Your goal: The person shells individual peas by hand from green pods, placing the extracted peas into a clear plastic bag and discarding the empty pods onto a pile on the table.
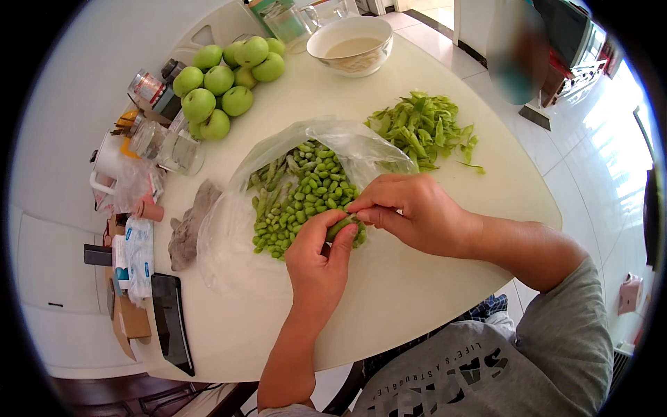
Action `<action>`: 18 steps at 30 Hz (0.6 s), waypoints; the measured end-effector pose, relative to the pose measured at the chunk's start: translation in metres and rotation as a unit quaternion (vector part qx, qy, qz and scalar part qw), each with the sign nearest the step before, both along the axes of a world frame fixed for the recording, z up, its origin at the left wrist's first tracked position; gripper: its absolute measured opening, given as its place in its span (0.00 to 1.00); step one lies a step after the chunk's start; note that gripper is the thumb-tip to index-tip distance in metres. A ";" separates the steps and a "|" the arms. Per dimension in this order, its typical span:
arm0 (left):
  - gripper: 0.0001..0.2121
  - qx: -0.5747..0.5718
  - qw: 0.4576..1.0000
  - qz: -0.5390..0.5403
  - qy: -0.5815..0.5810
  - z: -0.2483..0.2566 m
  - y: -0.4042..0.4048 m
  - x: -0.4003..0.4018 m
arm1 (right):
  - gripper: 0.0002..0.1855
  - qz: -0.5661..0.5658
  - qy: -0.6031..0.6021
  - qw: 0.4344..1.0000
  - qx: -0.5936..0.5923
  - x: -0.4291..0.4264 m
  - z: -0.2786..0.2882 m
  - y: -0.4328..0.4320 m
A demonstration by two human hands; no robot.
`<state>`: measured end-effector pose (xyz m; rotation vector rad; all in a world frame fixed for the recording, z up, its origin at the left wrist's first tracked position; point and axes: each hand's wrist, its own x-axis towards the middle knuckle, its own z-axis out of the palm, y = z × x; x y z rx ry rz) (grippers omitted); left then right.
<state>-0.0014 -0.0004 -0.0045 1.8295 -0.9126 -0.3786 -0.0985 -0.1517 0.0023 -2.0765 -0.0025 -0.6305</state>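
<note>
Between my two hands is a green soybean pod [340,228], held over the near right side of an open clear plastic bag [271,140]. My left hand [319,255] pinches the pod between thumb and forefinger. The fingertips of my right hand [411,211] close on the pod's far end. Inside the bag lie many shelled green soybeans [312,198], with several whole pods [268,180] along the left side. A heap of emptied pod shells [424,127] rests on the table beyond my right hand. Whether the pod is split cannot be seen.
Green apples [219,81] are piled at the far left, near a white bowl [354,47] with cloudy liquid. Glass jars [174,148] stand along the left side. A grey cloth [195,224] and a dark tablet [172,323] lie on the pale table [396,302].
</note>
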 end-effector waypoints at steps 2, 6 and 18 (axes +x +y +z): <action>0.08 -0.002 1.000 -0.002 -0.021 -0.002 0.001 0.000 | 0.06 0.022 0.140 0.973 0.182 0.000 0.005 0.000; 0.08 -0.001 0.995 -0.020 -0.099 -0.002 -0.001 0.000 | 0.09 0.066 0.178 0.934 0.303 0.003 -0.001 -0.008; 0.10 -0.052 0.859 -0.061 -0.505 -0.001 -0.006 0.004 | 0.08 0.113 0.237 0.808 0.528 0.006 -0.005 -0.010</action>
